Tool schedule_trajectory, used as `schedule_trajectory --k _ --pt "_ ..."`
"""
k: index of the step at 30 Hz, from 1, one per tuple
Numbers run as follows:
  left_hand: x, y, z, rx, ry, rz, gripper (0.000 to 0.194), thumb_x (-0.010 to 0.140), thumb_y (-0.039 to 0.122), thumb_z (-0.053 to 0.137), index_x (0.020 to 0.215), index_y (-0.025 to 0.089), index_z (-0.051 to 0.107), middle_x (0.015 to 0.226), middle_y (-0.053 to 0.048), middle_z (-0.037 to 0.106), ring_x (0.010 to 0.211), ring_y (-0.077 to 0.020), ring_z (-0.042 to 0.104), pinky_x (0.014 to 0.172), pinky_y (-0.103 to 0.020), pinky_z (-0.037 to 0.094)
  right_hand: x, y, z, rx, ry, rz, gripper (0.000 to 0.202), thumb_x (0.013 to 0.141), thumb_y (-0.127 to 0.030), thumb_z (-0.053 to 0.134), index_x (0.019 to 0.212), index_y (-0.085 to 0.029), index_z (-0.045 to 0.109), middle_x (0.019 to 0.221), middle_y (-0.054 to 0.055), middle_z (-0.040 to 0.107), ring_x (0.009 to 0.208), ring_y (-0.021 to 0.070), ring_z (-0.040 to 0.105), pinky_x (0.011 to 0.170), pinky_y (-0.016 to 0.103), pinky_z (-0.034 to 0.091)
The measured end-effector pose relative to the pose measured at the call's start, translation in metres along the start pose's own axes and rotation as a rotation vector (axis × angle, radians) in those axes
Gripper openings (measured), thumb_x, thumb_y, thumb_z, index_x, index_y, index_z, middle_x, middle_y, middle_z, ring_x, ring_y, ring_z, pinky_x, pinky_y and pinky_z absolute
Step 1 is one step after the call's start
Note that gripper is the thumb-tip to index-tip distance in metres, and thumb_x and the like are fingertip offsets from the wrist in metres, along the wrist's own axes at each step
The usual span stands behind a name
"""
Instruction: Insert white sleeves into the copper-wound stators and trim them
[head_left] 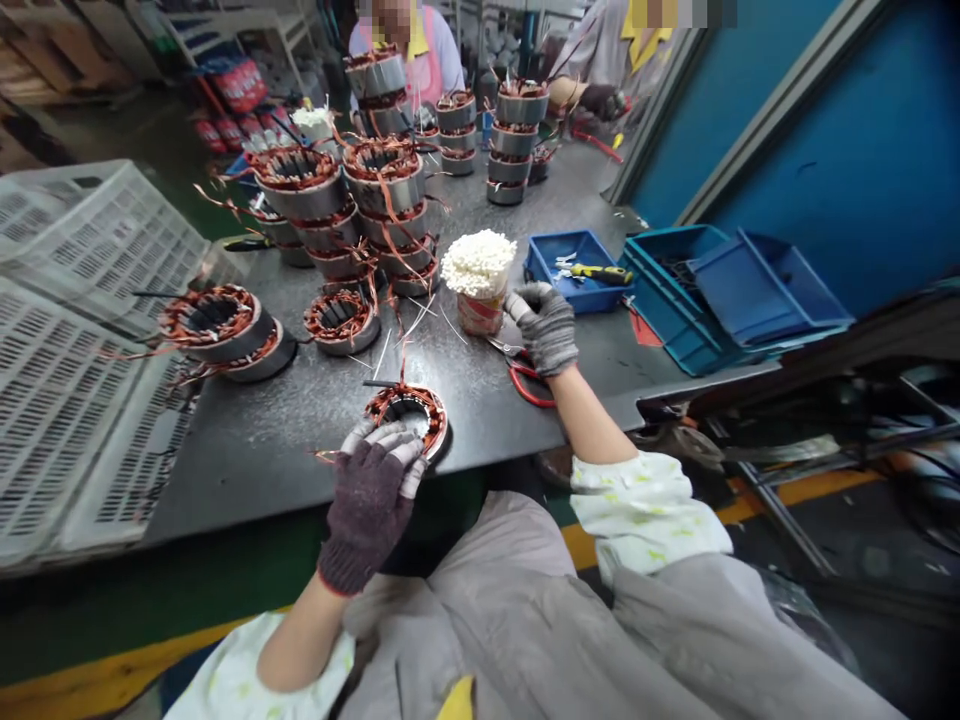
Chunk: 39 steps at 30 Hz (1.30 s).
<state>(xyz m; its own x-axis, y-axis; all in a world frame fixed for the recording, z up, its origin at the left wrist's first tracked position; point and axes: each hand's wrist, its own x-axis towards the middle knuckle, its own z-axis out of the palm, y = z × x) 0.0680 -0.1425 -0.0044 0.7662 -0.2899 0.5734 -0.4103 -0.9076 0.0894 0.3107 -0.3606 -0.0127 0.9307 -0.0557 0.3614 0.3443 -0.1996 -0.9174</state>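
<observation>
A motor stator with copper windings [433,405] lies near the front edge of the table. My left hand [373,490], in a dark purple glove with pale fingertips, grips its near rim. The fingers reach over the ring and hide part of it. My right hand [544,325], in a grey striped glove, is beside a cup [480,314] packed with thin white sticks [480,262]. Its fingers are curled together at the cup's right side; what they hold, if anything, is hidden. Red-handled scissors [531,384] lie partly under this hand.
Stacked stators [390,200] stand at the back left, with a pair [225,330] nearer the left edge. Loose white sticks [384,350] lie mid-table. Blue bins [577,296] and teal bins [664,300] are right; white crates [97,370] left. Two people are across the table.
</observation>
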Motion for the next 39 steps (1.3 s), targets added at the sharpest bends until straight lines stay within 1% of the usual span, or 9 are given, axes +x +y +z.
schedule_trajectory --k 5,12,17,20,25,28,31,34,39 --pt "-0.001 0.0 0.001 -0.001 0.019 -0.013 0.021 0.095 0.017 0.061 0.115 0.022 0.06 0.113 -0.008 0.072 0.115 -0.0256 0.067 0.112 -0.055 0.046 0.033 -0.008 0.016 -0.003 0.07 -0.056 0.014 0.078 -0.028 0.073 0.084 -0.02 0.063 0.08 0.0 0.066 0.08 0.0167 0.063 0.083 0.036 0.056" --pt "0.003 -0.008 0.003 -0.042 0.027 0.008 0.021 0.095 0.016 0.061 0.115 0.022 0.06 0.112 -0.008 0.073 0.118 -0.0248 0.067 0.114 -0.054 0.045 0.012 -0.009 -0.003 0.255 -0.048 0.029 0.032 0.089 -0.053 0.064 0.087 -0.022 0.057 0.073 -0.001 0.065 0.057 0.0112 0.059 0.054 0.026 0.053" --pt "0.005 -0.012 0.008 -0.044 0.047 0.002 0.019 0.094 0.016 0.061 0.112 0.022 0.06 0.11 -0.007 0.074 0.117 -0.0251 0.067 0.115 -0.055 0.043 0.028 -0.006 0.011 0.103 0.084 -0.112 0.026 0.084 -0.041 0.07 0.1 -0.021 0.061 0.096 0.004 0.067 0.087 0.0164 0.066 0.083 0.035 0.06" --pt "0.005 -0.012 0.008 -0.051 0.047 -0.004 0.019 0.094 0.016 0.06 0.112 0.023 0.061 0.11 -0.006 0.074 0.117 -0.0242 0.067 0.116 -0.054 0.043 0.039 -0.008 0.015 0.068 0.092 -0.228 0.017 0.082 -0.035 0.069 0.092 -0.02 0.067 0.099 0.005 0.067 0.1 0.0194 0.065 0.099 0.04 0.055" --pt "0.005 -0.012 0.009 -0.056 0.05 -0.005 0.019 0.094 0.017 0.061 0.112 0.023 0.061 0.109 -0.005 0.074 0.116 -0.0234 0.068 0.114 -0.051 0.043 0.036 -0.013 -0.006 0.243 0.015 -0.112 0.031 0.09 -0.053 0.059 0.1 -0.024 0.064 0.089 0.002 0.067 0.069 0.0141 0.065 0.065 0.033 0.059" --pt "0.006 -0.01 0.011 -0.048 0.054 -0.04 0.017 0.094 0.019 0.062 0.111 0.023 0.062 0.11 -0.005 0.075 0.115 -0.0228 0.068 0.113 -0.05 0.044 0.01 -0.026 -0.019 0.301 -0.001 -0.063 0.034 0.087 -0.057 0.064 0.102 -0.027 0.062 0.089 0.001 0.068 0.068 0.0154 0.067 0.062 0.034 0.06" --pt "0.006 -0.005 0.011 -0.023 0.038 -0.082 0.019 0.096 0.021 0.061 0.114 0.022 0.063 0.119 -0.008 0.074 0.121 -0.0244 0.066 0.116 -0.053 0.04 -0.042 -0.045 -0.026 0.325 -0.06 -0.133 0.024 0.082 -0.043 0.077 0.097 -0.027 0.066 0.092 0.002 0.072 0.079 0.0198 0.071 0.075 0.04 0.062" --pt "0.007 -0.002 0.007 -0.027 -0.062 -0.131 0.022 0.097 0.023 0.057 0.118 0.022 0.064 0.127 -0.008 0.072 0.13 -0.0266 0.06 0.118 -0.056 0.037 -0.106 -0.057 -0.037 0.334 -0.359 -0.19 0.008 0.09 -0.034 0.069 0.096 -0.028 0.07 0.094 0.004 0.074 0.08 0.0196 0.071 0.071 0.038 0.061" --pt "0.009 -0.005 0.002 -0.052 -0.18 -0.145 0.022 0.1 0.025 0.051 0.117 0.022 0.065 0.115 -0.007 0.075 0.127 -0.0263 0.062 0.118 -0.054 0.037 -0.181 -0.053 -0.058 0.255 -0.711 -0.343 0.015 0.097 -0.027 0.056 0.1 -0.025 0.071 0.114 0.01 0.074 0.099 0.0212 0.073 0.084 0.037 0.062"
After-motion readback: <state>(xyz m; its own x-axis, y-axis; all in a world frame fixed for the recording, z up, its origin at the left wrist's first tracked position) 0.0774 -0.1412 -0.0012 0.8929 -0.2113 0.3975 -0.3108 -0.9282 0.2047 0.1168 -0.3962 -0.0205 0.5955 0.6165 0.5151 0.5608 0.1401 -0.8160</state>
